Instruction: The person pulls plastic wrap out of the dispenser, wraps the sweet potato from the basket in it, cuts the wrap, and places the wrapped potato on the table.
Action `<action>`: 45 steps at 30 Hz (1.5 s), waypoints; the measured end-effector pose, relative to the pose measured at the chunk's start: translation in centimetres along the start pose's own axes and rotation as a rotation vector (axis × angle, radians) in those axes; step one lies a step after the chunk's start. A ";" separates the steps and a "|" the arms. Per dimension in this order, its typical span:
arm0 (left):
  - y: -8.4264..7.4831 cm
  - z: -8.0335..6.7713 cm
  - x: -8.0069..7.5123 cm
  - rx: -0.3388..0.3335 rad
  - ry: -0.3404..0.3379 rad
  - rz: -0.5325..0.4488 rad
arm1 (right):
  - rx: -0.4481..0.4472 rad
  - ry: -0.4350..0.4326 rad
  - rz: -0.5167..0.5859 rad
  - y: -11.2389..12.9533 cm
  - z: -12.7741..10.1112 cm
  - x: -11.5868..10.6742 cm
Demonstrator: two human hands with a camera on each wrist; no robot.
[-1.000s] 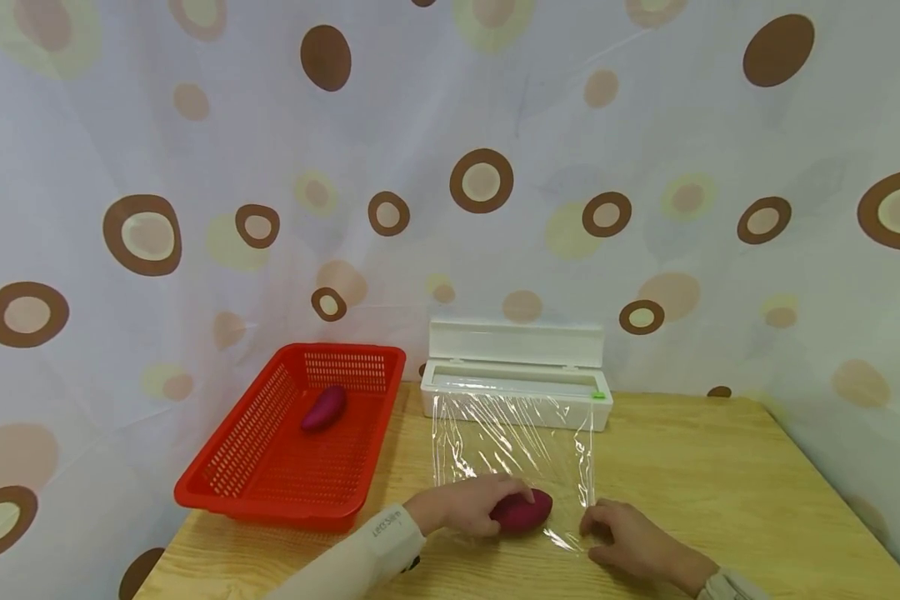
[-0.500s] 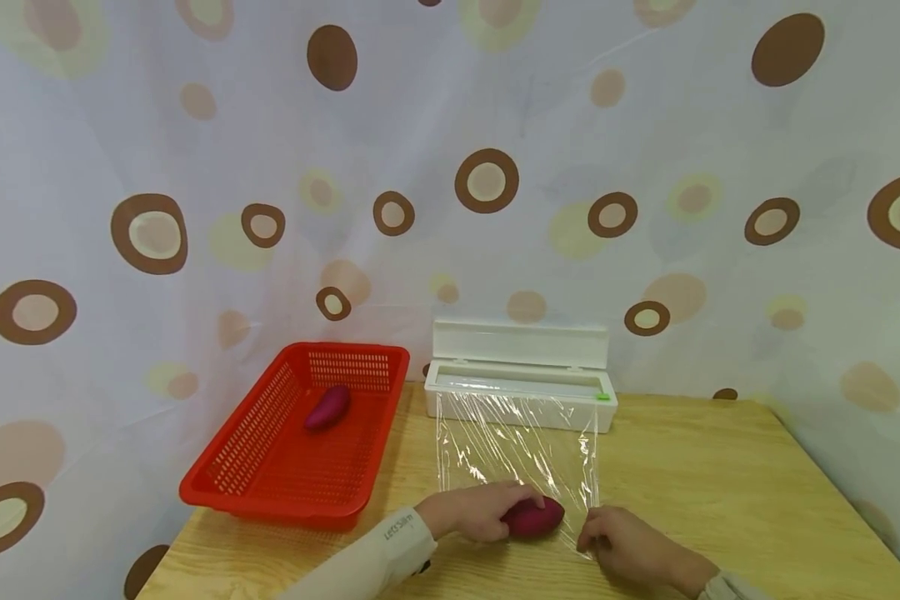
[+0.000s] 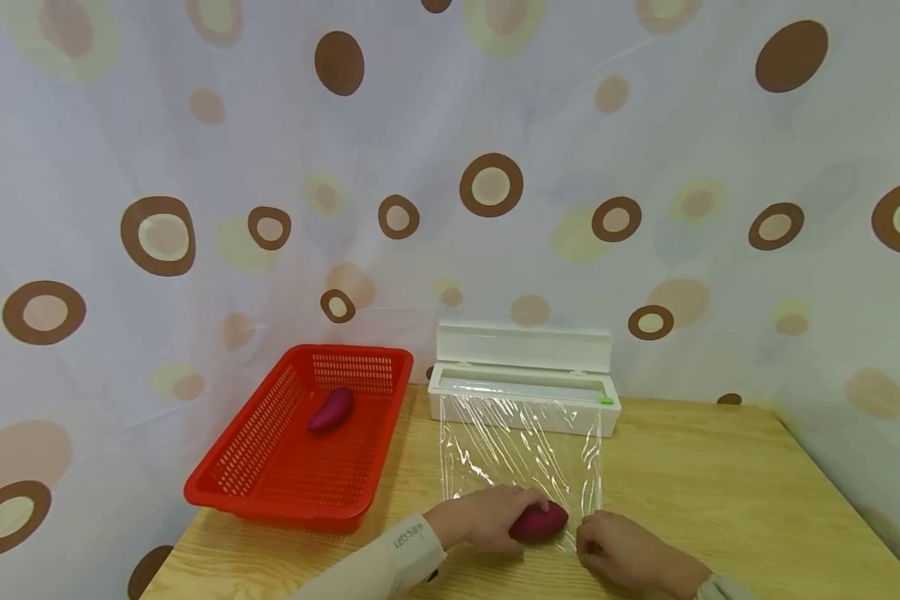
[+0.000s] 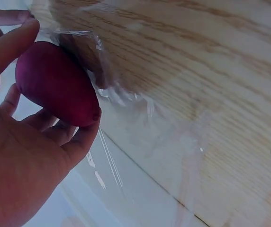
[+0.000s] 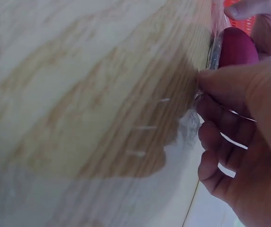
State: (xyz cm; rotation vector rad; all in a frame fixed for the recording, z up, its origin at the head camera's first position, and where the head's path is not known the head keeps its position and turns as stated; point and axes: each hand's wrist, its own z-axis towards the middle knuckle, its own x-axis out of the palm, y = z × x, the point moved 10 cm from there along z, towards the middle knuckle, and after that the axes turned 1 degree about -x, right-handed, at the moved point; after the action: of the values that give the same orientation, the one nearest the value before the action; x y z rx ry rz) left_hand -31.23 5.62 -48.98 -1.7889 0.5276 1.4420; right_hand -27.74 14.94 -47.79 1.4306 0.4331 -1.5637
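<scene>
My left hand [image 3: 486, 518] grips a purple sweet potato [image 3: 542, 525] from its left side, over a sheet of cling film [image 3: 521, 454] drawn out from a white dispenser box [image 3: 525, 410]. In the left wrist view, thumb and fingers curl round the sweet potato [image 4: 55, 85], and clear film [image 4: 147, 106] lies along its far side. My right hand [image 3: 626, 546] is just right of it, pinching the film's near right edge. The right wrist view shows its thumb and forefinger meeting on bunched film [image 5: 190, 125], the other fingers curled.
A red plastic basket [image 3: 381, 467] stands at the left with a second purple sweet potato [image 3: 332, 409] inside. The dispenser's lid [image 3: 523, 347] is raised at the back, and a green cutter slide [image 3: 607, 401] sits at its right end. A patterned curtain [image 3: 420, 125] hangs behind the wooden table [image 3: 720, 492].
The left hand and sweet potato have shifted slightly right and nearer. The right hand's fingers have closed on the film's edge and pulled it a little. The head view has turned slightly left.
</scene>
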 end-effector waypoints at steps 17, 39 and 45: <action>0.2 0.5 0.2 -0.011 -0.112 0.162 | 0.281 -0.072 0.277 -2.3 1.2 -0.6; 2.6 0.8 -1.6 -0.018 -0.086 -0.255 | 0.345 -0.218 0.175 -4.0 2.9 -2.1; 2.9 1.0 -1.6 -0.004 -0.066 -0.320 | 0.191 -0.287 0.154 -2.8 4.0 -2.4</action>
State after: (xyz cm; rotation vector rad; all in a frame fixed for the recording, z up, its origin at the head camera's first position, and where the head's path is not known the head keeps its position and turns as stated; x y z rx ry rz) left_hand -34.45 4.36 -48.45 -1.7313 0.1926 1.2736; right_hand -32.64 14.17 -45.50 1.3181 0.0033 -1.6856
